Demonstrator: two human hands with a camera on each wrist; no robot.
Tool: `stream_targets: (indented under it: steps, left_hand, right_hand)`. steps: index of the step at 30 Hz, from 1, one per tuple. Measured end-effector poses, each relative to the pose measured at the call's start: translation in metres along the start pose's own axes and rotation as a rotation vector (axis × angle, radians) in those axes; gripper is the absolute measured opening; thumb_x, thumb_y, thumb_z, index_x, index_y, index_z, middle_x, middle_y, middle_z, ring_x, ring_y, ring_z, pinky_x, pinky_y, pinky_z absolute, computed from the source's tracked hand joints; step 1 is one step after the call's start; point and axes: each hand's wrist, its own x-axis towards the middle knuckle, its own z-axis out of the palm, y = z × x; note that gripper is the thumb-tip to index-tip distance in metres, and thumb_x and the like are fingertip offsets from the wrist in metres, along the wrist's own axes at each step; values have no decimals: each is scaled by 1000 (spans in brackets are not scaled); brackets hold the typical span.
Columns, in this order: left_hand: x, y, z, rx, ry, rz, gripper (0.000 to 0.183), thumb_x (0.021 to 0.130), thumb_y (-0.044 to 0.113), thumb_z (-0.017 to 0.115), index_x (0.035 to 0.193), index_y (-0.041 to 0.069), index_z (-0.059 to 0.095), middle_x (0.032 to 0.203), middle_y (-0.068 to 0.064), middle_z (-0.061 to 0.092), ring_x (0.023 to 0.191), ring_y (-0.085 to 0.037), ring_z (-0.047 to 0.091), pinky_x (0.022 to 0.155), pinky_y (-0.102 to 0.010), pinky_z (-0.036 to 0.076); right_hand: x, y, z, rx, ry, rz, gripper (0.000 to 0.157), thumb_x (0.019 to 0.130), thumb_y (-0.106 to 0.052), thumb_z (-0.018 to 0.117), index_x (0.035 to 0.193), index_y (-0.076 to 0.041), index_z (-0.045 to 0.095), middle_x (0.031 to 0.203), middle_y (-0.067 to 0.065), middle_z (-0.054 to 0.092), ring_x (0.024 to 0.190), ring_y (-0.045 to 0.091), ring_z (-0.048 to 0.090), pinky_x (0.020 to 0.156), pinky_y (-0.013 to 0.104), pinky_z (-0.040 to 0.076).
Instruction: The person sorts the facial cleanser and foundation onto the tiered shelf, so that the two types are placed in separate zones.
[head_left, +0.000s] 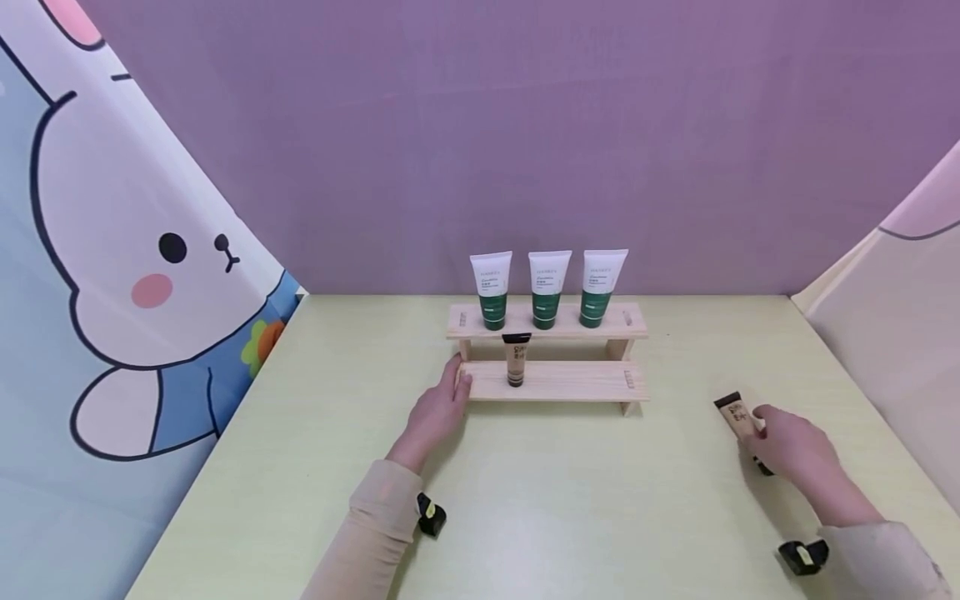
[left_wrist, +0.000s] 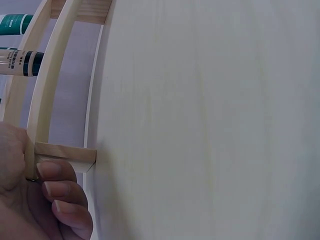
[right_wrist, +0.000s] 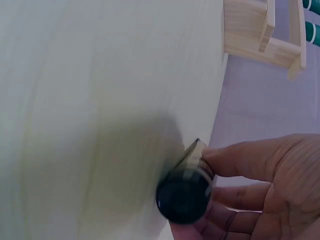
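A two-tier wooden rack [head_left: 555,382] stands at the back of the table. My left hand [head_left: 438,410] grips the left end of its lower shelf; in the left wrist view the fingers [left_wrist: 70,212] curl beneath the board. Between thumb and fingers, my right hand [head_left: 798,446] holds a beige squeeze tube [head_left: 737,414] with a dark cap [right_wrist: 184,197], tilted, at the right of the table. A similar beige tube [head_left: 516,360] stands on the lower shelf, left of its middle. White-and-green tubes, a left one [head_left: 492,287], a middle one [head_left: 548,287] and a right one [head_left: 602,286], stand on the upper shelf.
The pale table [head_left: 570,500] ends at a purple backdrop [head_left: 555,150] close behind the rack. A cloth with a cartoon rabbit [head_left: 112,275] hangs along the left side, and a light cloth [head_left: 900,317] borders the right.
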Motion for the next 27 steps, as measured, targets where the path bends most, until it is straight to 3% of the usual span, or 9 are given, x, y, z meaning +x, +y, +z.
stream_targets:
  steps: [4,14,27]
  left_hand:
    - [0,0,0,2,1,-1,57,106,46,29,156,19,21,137,-26,52,117,-46,55,93,-58,44]
    - [0,-1,0,-6,-4,-11,59,105,48,29,156,20,20,138,-25,51,119,-46,54,95,-59,43]
    - [-1,2,1,4,-2,-15,58,105,47,29,156,20,21,137,-26,52,118,-46,55,94,-58,43]
  right_hand:
    - [-2,-9,5,18,35,-44,34,87,-9,61,109,16,55,79,12,64,63,20,56,54,39,44]
    - [-5,-38,4,129,99,-89,39,88,-10,66,118,12,55,89,20,67,79,35,66,63,49,50]
    - [-5,-68,8,199,179,-158,36,89,-12,67,119,6,57,90,15,70,76,29,68,63,46,53]
